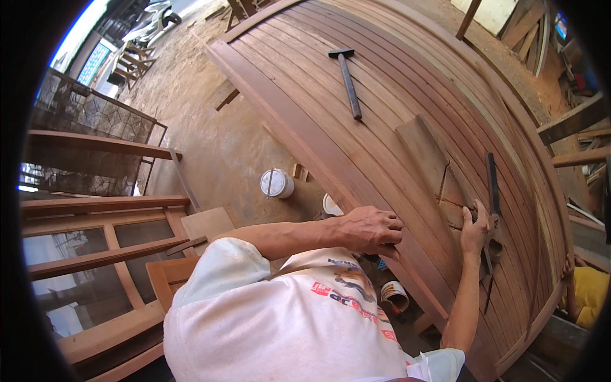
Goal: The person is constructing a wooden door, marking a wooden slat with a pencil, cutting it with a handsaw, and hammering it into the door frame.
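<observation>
A broad slatted wooden panel [388, 153] with a smooth border rail lies in front of me. Curled over its near edge is my left hand [372, 230], closed, with the fingertips partly hidden. On the slats to the right, my right hand [475, 232] has its thumb and forefinger bent close together by the end of a loose brown board [420, 143]; what lies between them is too small to make out. Dark lines or cuts run across that board. Just right of this hand lies a dark metal tool [492, 181] with long narrow ends. A hammer [349, 83] rests farther up the slats.
On the floor left of the panel stands a white lidded bucket [277, 183]; another open bucket [394, 296] is below the near edge. Wooden frames [121, 251] lean at the left. At the far right, another person's hand [568, 264] touches the panel's edge, beside yellow clothing [587, 296].
</observation>
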The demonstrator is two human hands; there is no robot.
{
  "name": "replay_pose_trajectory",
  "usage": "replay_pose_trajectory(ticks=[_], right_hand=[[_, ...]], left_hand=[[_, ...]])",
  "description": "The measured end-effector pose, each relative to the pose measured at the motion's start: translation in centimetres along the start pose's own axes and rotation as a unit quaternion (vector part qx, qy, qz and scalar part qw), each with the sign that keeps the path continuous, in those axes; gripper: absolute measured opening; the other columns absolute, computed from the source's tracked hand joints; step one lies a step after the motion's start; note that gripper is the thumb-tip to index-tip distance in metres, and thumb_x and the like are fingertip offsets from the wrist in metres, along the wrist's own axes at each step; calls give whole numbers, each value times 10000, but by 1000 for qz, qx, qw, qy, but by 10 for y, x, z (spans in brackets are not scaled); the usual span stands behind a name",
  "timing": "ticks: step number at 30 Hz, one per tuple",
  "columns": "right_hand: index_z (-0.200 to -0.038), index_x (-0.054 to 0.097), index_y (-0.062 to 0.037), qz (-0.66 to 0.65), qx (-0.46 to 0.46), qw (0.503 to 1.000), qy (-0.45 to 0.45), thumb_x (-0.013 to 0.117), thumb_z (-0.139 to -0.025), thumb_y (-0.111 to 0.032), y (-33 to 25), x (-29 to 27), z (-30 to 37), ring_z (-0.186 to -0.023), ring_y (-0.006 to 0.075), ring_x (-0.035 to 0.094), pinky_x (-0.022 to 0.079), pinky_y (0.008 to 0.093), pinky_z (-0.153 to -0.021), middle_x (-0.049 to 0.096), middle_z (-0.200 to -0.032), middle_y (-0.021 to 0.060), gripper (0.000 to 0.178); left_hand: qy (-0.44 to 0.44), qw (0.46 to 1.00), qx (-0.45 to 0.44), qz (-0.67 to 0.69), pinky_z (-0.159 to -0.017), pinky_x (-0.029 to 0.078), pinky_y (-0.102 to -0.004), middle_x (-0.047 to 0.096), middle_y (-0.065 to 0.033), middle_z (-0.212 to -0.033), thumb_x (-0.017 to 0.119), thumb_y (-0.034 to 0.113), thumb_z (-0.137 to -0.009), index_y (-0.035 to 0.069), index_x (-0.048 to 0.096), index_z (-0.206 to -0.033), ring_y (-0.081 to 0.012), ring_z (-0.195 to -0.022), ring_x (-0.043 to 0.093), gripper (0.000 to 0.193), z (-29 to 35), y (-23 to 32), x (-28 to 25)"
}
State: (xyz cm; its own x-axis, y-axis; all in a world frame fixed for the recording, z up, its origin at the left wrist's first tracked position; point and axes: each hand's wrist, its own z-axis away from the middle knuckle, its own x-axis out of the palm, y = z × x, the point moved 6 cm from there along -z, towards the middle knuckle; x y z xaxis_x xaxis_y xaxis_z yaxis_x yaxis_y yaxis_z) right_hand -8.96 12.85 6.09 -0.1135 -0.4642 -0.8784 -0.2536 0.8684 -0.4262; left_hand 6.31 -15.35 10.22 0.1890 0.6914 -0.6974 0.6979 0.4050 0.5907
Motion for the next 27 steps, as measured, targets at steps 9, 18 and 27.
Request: replay_pose_trajectory(ticks=[9,18,27], right_hand=[[-1418,585,44,-130,-44,939,-317,725,-1004,-324,-143,-35,85,-1136,426,677,537,495,-973,681,-1253,251,571],[-1193,722,-63,-119,70,937,-320,789,-926,-259,-125,4,170,-1018,415,713,567,493,-883,734,-1109,190,338],[-1101,755,-82,-9,122,962,-246,807,-903,-310,-54,-68,236,-1025,335,694,507,457,-984,735,-1035,110,307]], left_hand=[[-108,992,-63,16,-672,573,-464,626,-105,-865,753,458,-921,59,637,-823,-331,-871,695,427,8,-23,19],[-175,981,-76,29,-1044,429,-483,621,-143,-1263,888,467,-751,112,652,-1348,-323,-1273,551,734,31,-53,-52],[-142,947,-242,-153,-962,449,-436,721,-51,-1001,900,157,-762,84,741,-1144,-264,-993,668,420,167,-174,-169]])
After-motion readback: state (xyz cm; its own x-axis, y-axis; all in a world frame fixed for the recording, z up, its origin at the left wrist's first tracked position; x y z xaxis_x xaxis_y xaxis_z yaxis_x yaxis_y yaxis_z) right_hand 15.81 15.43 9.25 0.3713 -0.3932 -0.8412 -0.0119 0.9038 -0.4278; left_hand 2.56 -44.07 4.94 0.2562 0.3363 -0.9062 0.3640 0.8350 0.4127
